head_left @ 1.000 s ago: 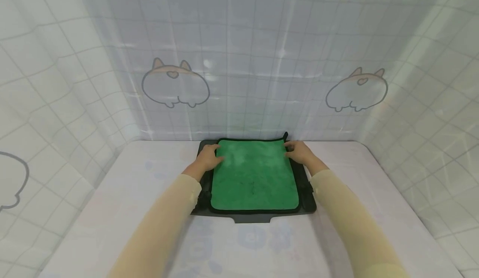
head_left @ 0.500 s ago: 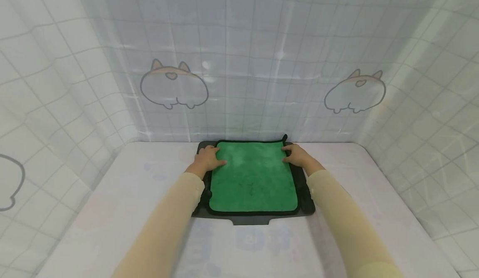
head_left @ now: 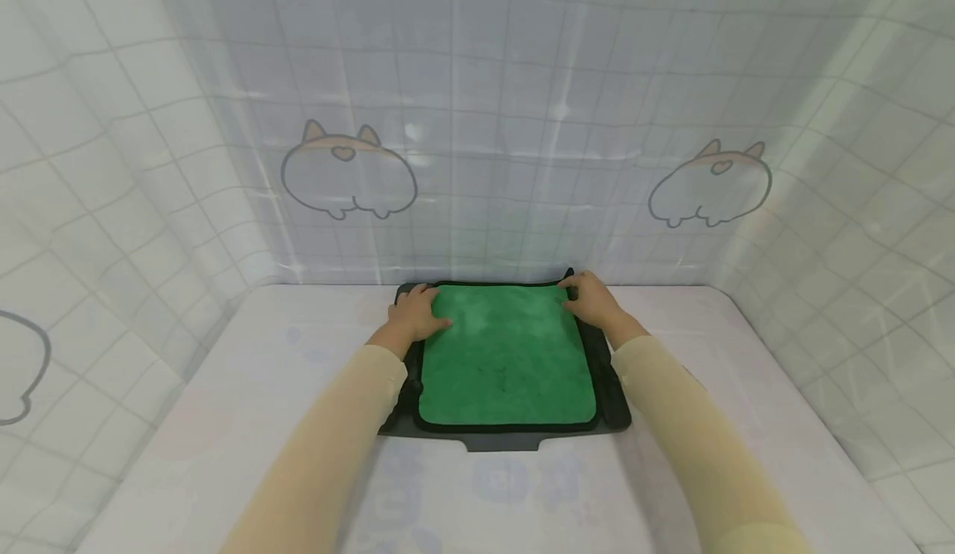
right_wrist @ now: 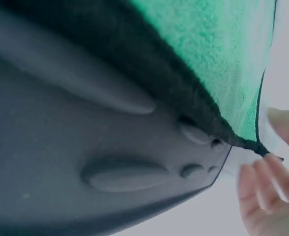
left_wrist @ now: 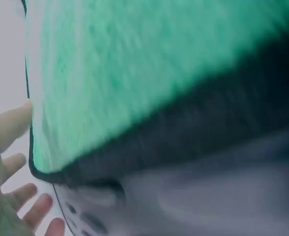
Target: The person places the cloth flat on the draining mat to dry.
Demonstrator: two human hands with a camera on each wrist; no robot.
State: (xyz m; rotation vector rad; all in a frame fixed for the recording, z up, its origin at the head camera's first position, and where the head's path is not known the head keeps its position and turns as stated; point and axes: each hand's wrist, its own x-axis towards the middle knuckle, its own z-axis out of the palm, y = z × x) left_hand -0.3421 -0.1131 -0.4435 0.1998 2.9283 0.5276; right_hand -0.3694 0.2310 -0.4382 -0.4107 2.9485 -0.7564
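Observation:
A green towel (head_left: 507, 355) with a black border lies flat over a dark grey board (head_left: 503, 443). Beside its far left corner is my left hand (head_left: 413, 315), fingers spread; in the left wrist view the thumb touches the towel's edge. My right hand (head_left: 593, 298) is at the far right corner, where a small black loop (right_wrist: 251, 144) sticks out. In the right wrist view, its fairly straight fingertips touch the loop's end, and the thumb stands apart from them. Raised oval bumps (right_wrist: 130, 176) show on the board's right margin.
The board rests on a white table (head_left: 261, 421) with faint printed marks. Close behind it rises a grid-patterned sheet (head_left: 492, 164) with cartoon animal outlines. Similar sheets flank the table on the left (head_left: 112, 206) and right (head_left: 865, 247).
My right hand has shifted a little away from me, toward the loop at the far right corner. My left hand and the towel stay nearly where they were.

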